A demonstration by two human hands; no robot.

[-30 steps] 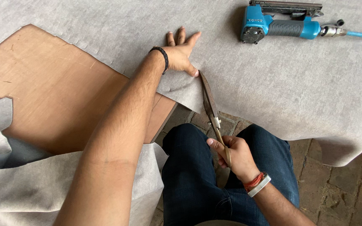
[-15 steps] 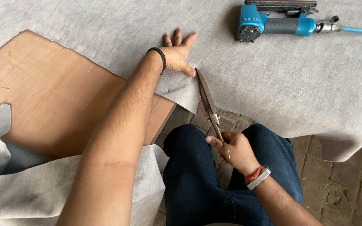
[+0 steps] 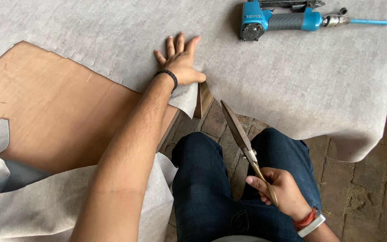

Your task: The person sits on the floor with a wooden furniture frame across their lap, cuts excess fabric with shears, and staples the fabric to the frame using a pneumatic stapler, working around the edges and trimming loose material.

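Near the centre of the frame, the left hand [image 3: 181,62] lies flat on the grey felt-like fabric sheet [image 3: 113,27], fingers stretched open and spread, gripping nothing. It presses the fabric close to the cut edge, where the brown wooden board [image 3: 54,107] shows bare at the left. At the lower right, the right hand [image 3: 281,190] has its fingers closed around the handles of the large metal scissors [image 3: 240,134]. Their blades look shut and point up toward the fabric edge, apart from it, above the dark blue jeans [image 3: 202,179]. At the upper right, a blue pneumatic staple gun [image 3: 283,20] rests on the fabric, well apart from both hands.
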